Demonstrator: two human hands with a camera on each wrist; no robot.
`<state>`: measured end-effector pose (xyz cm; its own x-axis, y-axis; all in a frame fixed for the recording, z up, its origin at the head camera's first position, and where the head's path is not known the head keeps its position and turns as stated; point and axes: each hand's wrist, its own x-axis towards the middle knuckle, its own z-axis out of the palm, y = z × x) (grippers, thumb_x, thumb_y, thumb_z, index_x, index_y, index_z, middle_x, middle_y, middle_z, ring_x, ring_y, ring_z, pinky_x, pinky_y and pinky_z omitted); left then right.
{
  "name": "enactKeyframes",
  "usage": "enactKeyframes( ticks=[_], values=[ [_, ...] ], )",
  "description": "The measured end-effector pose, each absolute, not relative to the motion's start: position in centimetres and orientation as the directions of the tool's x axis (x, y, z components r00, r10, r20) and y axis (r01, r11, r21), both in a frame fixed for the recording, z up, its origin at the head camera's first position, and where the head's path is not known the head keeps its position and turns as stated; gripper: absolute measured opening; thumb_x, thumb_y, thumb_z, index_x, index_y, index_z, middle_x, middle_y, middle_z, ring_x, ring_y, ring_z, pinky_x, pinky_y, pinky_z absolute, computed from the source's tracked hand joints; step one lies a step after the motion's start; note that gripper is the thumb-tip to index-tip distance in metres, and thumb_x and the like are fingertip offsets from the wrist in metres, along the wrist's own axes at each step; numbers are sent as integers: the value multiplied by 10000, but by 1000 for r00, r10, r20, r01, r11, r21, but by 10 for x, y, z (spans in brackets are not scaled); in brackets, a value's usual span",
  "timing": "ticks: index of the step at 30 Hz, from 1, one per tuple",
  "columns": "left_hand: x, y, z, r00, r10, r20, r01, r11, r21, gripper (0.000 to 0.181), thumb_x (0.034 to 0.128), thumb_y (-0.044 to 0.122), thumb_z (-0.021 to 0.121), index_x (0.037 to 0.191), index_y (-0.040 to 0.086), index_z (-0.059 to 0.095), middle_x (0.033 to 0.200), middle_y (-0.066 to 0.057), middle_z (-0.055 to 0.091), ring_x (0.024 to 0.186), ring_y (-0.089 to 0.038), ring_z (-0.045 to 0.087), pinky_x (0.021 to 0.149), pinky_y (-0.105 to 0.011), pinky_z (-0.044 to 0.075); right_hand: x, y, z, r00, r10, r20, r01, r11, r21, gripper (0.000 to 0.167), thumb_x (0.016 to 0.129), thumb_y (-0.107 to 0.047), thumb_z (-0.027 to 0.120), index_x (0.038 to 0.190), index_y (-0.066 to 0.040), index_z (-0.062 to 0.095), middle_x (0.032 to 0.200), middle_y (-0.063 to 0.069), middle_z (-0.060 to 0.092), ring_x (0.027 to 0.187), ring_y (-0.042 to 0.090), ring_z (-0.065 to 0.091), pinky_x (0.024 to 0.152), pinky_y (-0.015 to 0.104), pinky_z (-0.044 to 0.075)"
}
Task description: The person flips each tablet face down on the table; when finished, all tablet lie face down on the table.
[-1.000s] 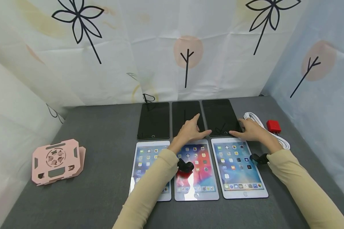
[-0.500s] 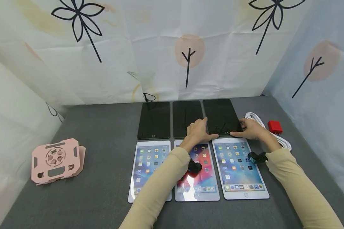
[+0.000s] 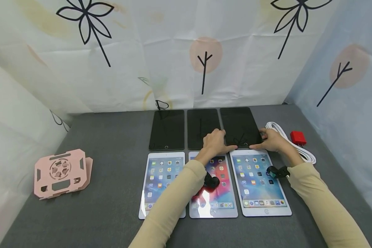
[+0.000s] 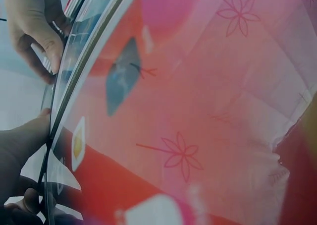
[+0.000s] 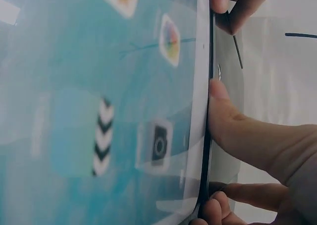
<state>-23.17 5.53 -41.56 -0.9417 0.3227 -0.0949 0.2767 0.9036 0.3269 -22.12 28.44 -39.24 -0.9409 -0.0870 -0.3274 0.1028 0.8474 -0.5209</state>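
Three black tablets lie side by side in the back row. My left hand [image 3: 215,142] grips the lower left corner of the rightmost black tablet [image 3: 239,125], thumb along its near edge. At the lower right corner of that same tablet, my right hand [image 3: 273,140] grips with its thumb on the near edge and fingers curled at the side. Both thumbs press near the tablet edges in the wrist views. Just in front is a white tablet [image 3: 257,179] with a lit screen. A middle white tablet [image 3: 217,208] is partly hidden under my left forearm.
Left of it are a middle black tablet [image 3: 201,125] and a left black tablet [image 3: 166,131]. Another white tablet [image 3: 165,168] lies front left. A pink tablet stand [image 3: 60,174] rests far left. A white cable [image 3: 307,156] and red charger [image 3: 298,137] are at right.
My left hand has moved right, from over the middle black tablet to the left corner of the rightmost one. My right hand stays at the right corner.
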Motion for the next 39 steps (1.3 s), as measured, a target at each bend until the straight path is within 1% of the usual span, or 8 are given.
enactKeyframes(
  ticks=[7, 15, 23, 25, 28, 32, 36, 39],
  values=[
    [-231, 55, -416, -943, 320, -92, 275, 903, 330, 766, 877, 652, 693, 1477, 193, 561, 1350, -27, 631, 890, -180, 641, 767, -289, 553, -220, 285, -395, -928, -66, -367, 205, 732, -650, 985, 868, -196, 808, 1547, 159, 189, 1379, 396, 400, 1177, 467, 422, 1098, 664, 390],
    [-232, 57, -414, -946, 309, -100, 271, 920, 283, 797, 879, 693, 657, 1506, 218, 528, 1281, -37, 593, 729, -160, 569, 595, -237, 454, -218, 285, -395, -928, -43, -370, 283, 566, -775, 974, 888, -113, 768, 1597, 79, 128, 1200, 235, 417, 1166, 385, 408, 1143, 709, 282],
    [-232, 58, -417, -949, 302, -85, 250, 891, 379, 747, 877, 627, 705, 1453, 169, 576, 1478, -9, 428, 703, -138, 545, 564, -194, 393, -217, 287, -399, -933, -85, -350, 274, 461, -844, 1000, 918, -77, 745, 1628, 8, 47, 1462, 306, 399, 1205, 310, 474, 1204, 599, 317],
    [-232, 58, -417, -946, 313, -82, 259, 885, 387, 759, 886, 609, 706, 1479, 162, 550, 1540, -2, 411, 750, -153, 596, 561, -201, 408, -217, 287, -400, -933, -90, -349, 272, 461, -845, 1006, 919, -79, 745, 1632, 0, 39, 1507, 305, 396, 1213, 293, 490, 1208, 590, 317],
    [-232, 59, -416, -938, 335, -86, 281, 884, 373, 804, 908, 595, 690, 1555, 181, 453, 1600, -15, 398, 954, -187, 676, 618, -228, 462, -216, 287, -399, -936, -79, -343, 265, 481, -835, 1008, 914, -84, 750, 1633, -1, 48, 1523, 314, 384, 1211, 300, 506, 1197, 599, 328],
    [-232, 59, -414, -929, 356, -103, 297, 881, 369, 794, 940, 571, 662, 1593, 219, 380, 1622, -34, 391, 1195, -234, 653, 761, -302, 536, -213, 285, -397, -946, -58, -320, 248, 506, -826, 1001, 914, -73, 742, 1633, 2, 49, 1557, 365, 308, 1280, 425, 477, 1171, 634, 339],
    [-229, 60, -412, -924, 365, -115, 293, 869, 400, 724, 963, 526, 652, 1575, 220, 418, 1620, -43, 393, 1250, -249, 633, 898, -376, 558, -210, 283, -393, -955, -55, -290, 228, 490, -842, 990, 925, -50, 720, 1639, -22, 35, 1565, 375, 290, 1360, 487, 412, 1172, 645, 330],
    [-226, 63, -409, -925, 361, -117, 279, 855, 438, 684, 972, 480, 660, 1561, 208, 444, 1598, -60, 424, 1316, -244, 593, 992, -401, 541, -208, 282, -390, -964, -53, -261, 203, 488, -849, 983, 928, -58, 721, 1645, -47, 49, 1523, 344, 350, 1270, 401, 492, 1157, 636, 363]
  ],
)
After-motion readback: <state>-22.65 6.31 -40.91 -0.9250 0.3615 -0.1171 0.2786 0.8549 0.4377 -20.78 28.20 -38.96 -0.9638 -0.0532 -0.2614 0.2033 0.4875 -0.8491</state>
